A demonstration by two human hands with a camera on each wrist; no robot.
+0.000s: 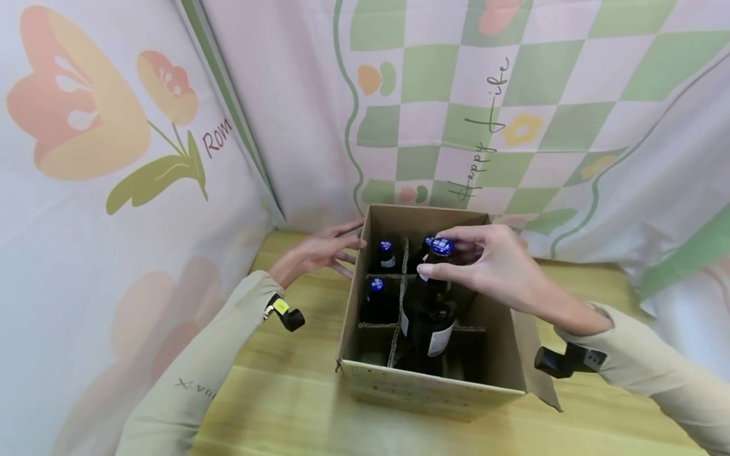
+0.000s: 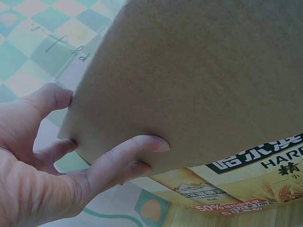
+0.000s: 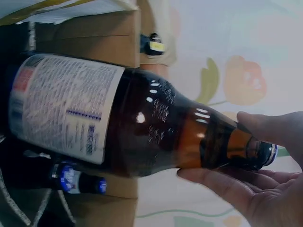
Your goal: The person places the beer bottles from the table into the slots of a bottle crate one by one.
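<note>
My right hand (image 1: 496, 272) grips a brown glass beer bottle (image 1: 428, 316) by the neck, just below its blue cap. In the right wrist view, thumb and fingers lie on opposite sides of the neck, and the bottle's white back label (image 3: 66, 109) shows. The bottle stands partly raised out of a cardboard box (image 1: 422, 380); its base is hidden inside. At the box's left side, my left hand (image 1: 319, 250) rests spread fingers against the brown cardboard flap (image 2: 180, 85). It holds no bottle.
Inside the box, cardboard dividers (image 1: 402, 285) form compartments. Blue-capped bottles stand at the back left (image 1: 386, 253), middle left (image 1: 376, 291) and behind the held one. A flap (image 1: 533, 361) sticks out on the right. Printed curtains (image 1: 296, 126) hang behind the wooden table (image 1: 285, 392).
</note>
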